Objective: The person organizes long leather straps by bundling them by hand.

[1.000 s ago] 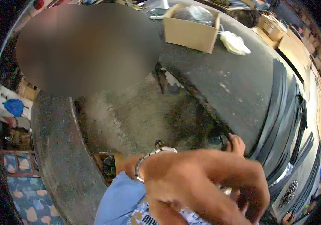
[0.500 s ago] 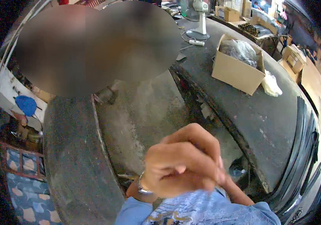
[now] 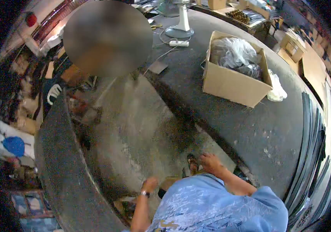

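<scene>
Concrete floor (image 3: 134,123) of the sunken channel takes up most of your view. The dark raised surface (image 3: 250,127) to its right carries a cardboard box (image 3: 231,87) stuffed with plastic bags. Down low, both your hands reach toward the channel floor. By the look of it nothing is lifted yet, so the work here seems barely begun. Your right hand (image 3: 210,162) lies spread, fingers just beside a sandal (image 3: 191,163), gripping nothing. Your left hand (image 3: 149,184), with a wristwatch (image 3: 144,193) at the wrist, curls loosely; I cannot tell whether it holds anything.
</scene>
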Demonstrator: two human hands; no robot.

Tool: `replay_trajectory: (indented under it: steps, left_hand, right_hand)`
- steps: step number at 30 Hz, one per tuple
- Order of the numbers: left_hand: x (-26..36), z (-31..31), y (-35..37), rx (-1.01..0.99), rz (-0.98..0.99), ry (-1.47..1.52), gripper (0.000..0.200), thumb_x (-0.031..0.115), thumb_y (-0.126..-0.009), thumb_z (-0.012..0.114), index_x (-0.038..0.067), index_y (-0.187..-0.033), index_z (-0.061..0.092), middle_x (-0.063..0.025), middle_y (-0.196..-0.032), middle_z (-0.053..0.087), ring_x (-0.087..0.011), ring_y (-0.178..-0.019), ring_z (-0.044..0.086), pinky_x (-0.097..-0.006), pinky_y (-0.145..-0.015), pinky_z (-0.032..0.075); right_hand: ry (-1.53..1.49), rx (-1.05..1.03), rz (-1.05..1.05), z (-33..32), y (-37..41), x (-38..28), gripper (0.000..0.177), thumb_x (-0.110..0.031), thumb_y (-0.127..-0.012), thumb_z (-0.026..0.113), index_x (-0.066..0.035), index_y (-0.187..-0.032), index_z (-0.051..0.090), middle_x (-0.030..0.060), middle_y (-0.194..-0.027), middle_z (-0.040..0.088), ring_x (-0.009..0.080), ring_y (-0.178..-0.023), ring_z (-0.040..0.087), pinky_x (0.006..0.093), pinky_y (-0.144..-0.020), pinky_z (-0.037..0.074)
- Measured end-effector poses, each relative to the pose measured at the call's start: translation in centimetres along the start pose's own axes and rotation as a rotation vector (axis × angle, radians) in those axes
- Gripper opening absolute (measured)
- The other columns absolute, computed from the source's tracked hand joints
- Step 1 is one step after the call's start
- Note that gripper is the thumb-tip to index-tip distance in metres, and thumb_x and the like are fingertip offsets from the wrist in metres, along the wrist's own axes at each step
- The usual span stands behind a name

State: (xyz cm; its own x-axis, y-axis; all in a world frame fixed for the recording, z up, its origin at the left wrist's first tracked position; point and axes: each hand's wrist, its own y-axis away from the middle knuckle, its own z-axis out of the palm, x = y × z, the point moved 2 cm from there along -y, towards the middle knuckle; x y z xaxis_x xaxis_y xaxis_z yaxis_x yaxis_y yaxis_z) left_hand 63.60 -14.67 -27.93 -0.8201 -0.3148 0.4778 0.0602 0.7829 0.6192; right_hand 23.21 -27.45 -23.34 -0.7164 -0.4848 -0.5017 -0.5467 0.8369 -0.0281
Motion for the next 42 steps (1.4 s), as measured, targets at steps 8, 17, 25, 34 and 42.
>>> replay_trajectory:
  steps: [8, 17, 25, 34, 42]
  left_hand:
    - [-9.4, 6.5, -0.1, 0.019, -0.564, 0.342, 0.032, 0.03, -0.09, 0.062, 0.006, -0.111, 0.064, -0.0129, -0.105, 0.067, -0.031, -0.094, 0.064, -0.0414, -0.08, 0.052]
    - [-15.5, 2.5, -6.2, 0.166, -0.599, 0.616, 0.026, 0.026, -0.09, 0.062, 0.008, -0.108, 0.064, -0.0109, -0.1, 0.066, -0.0277, -0.091, 0.064, -0.04, -0.076, 0.052]
    - [-32.5, -14.2, -12.0, 0.464, -0.543, 0.874, 0.02, 0.023, -0.09, 0.062, 0.009, -0.105, 0.064, -0.0091, -0.096, 0.065, -0.0247, -0.088, 0.063, -0.0388, -0.073, 0.052]
    - [-35.9, -28.8, -18.7, 0.792, -0.233, 1.898, 0.016, 0.016, -0.09, 0.062, 0.01, -0.105, 0.061, -0.0078, -0.093, 0.065, -0.0188, -0.083, 0.063, -0.0319, -0.065, 0.052]
    - [-33.5, -42.0, -25.4, 0.671, -0.475, 1.674, 0.022, 0.019, -0.09, 0.067, 0.009, -0.109, 0.06, -0.0035, -0.093, 0.065, -0.0162, -0.077, 0.064, -0.0291, -0.062, 0.051]
  right_hand:
    - [-0.02, 0.112, -0.326, -3.3, -21.3, -1.6, 0.038, -0.016, -0.08, 0.07, -0.011, -0.115, 0.058, 0.0132, -0.112, 0.056, 0.0358, -0.104, 0.056, 0.0453, -0.082, 0.047]
    - [0.092, -0.253, -0.28, 4.6, -36.4, -8.0, 0.039, -0.023, -0.083, 0.068, -0.009, -0.118, 0.057, 0.0144, -0.11, 0.056, 0.0356, -0.102, 0.057, 0.0472, -0.078, 0.047]
    - [0.014, -0.417, -0.447, 7.2, -52.1, -19.5, 0.04, -0.02, -0.081, 0.069, -0.01, -0.118, 0.058, 0.0125, -0.114, 0.056, 0.0332, -0.106, 0.056, 0.0472, -0.08, 0.047]
    - [0.33, -0.241, -0.709, 17.9, -65.3, -19.4, 0.041, -0.02, -0.078, 0.068, -0.012, -0.118, 0.058, 0.0135, -0.111, 0.059, 0.0342, -0.099, 0.06, 0.0471, -0.078, 0.052]
    - [-0.079, -0.559, -0.451, 15.9, -74.8, -24.6, 0.039, -0.02, -0.08, 0.068, -0.013, -0.118, 0.059, 0.0153, -0.105, 0.062, 0.0375, -0.093, 0.063, 0.0476, -0.078, 0.053]
